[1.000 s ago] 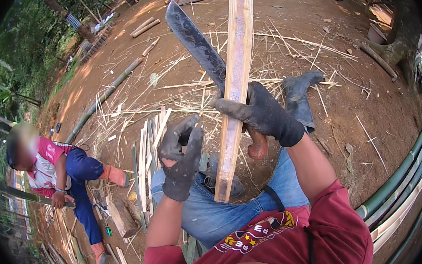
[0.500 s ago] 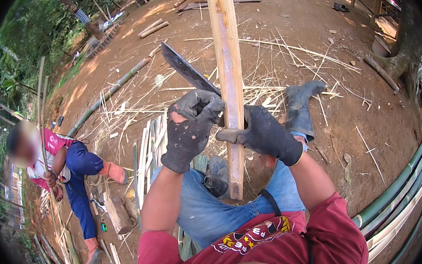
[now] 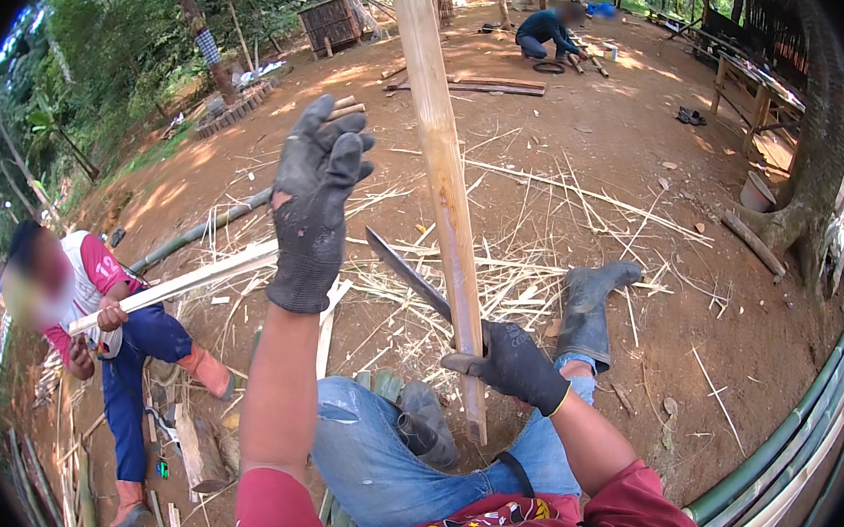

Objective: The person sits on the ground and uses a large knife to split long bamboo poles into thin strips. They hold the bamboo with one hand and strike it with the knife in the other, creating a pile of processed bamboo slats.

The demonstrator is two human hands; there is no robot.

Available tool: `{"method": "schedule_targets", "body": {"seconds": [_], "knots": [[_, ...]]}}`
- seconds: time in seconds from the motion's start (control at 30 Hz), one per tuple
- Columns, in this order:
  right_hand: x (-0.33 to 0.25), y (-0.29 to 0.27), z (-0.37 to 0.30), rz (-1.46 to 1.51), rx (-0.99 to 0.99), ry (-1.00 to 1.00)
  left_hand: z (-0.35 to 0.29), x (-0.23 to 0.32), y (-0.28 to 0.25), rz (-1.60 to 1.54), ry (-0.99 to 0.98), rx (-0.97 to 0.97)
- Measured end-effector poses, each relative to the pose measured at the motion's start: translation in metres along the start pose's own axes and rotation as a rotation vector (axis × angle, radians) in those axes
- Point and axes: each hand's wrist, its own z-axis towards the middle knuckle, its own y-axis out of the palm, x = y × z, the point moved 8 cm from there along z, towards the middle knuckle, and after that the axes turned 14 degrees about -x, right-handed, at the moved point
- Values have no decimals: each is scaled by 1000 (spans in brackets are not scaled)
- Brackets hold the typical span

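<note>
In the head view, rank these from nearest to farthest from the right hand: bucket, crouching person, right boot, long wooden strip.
1. Long wooden strip, in the right hand.
2. Right boot, ahead to the right.
3. Bucket, farther right, beside the tree.
4. Crouching person, far ahead.

Brown packed earth spreads outdoors as the floor, sloping away toward 12 o'clock. Dense green foliage fills 10 o'clock, a slim trunk leaning at its edge. A dark slatted hut stands at 11. At 2 sit a rough wooden table, a thick tree and, perhaps, a slatted wall. Sunlight dapples the ground in patches.
</note>
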Motion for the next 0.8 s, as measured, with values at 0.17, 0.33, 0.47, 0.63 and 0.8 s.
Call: {"method": "schedule_targets", "body": {"seconds": [0.17,0.33,0.47,0.63,0.8], "knots": [[4,25,-2,-35,-17,-15,26,2,8,-61,-64,-210],[19,47,-3,-79,-76,19,27,7,5,-7,-152,-266],[58,66,8,15,-76,44,12,11,21,35,-111,-314],[84,72,14,310,-61,127,-6,16,30,5,-69,-289],[105,49,11,936,95,47,-22,29,27,33,47,-156]]}}
